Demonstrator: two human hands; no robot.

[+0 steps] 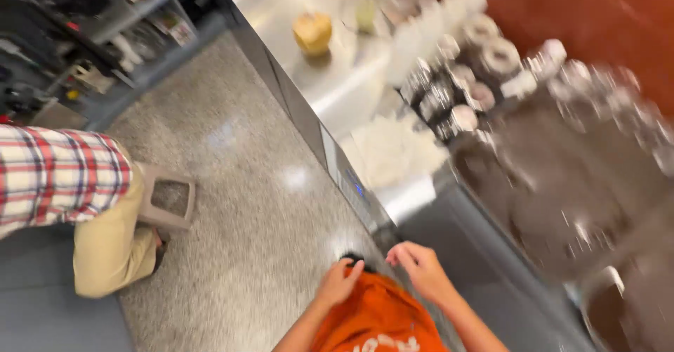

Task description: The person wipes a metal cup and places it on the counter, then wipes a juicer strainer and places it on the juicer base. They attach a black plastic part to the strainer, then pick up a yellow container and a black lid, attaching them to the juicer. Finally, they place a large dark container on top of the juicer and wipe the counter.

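Down low, the left hand [338,282] and the right hand [421,271] meet in front of an orange shirt [375,320], close together but not touching. The left fingers [352,270] are curled together over a small dark thing [353,258] that peeks out just above the fingertips; whether they actually clamp it I cannot tell, since blur hides the contact. The right fingers [400,255] are bent inward toward the left hand, tips gathered, holding nothing that shows. The shirt lies just below both sets of fingers, against the wrists.

Beyond the fingers runs the speckled floor [239,204]. Just past the right fingers rises the steel front of a counter [337,85], stretching away up and to the left of them. On it, far above the fingers, stands a yellow tub [312,32], and nearer, up and right of the fingers, lies a white heap [393,148] beside a cluster of blurred round lids [463,78].

Well off to the left of the fingers another person kneels, in a plaid shirt [60,173] and tan trousers [112,243], next to a low stool [168,197]. Shelves [126,22] stand beyond them.
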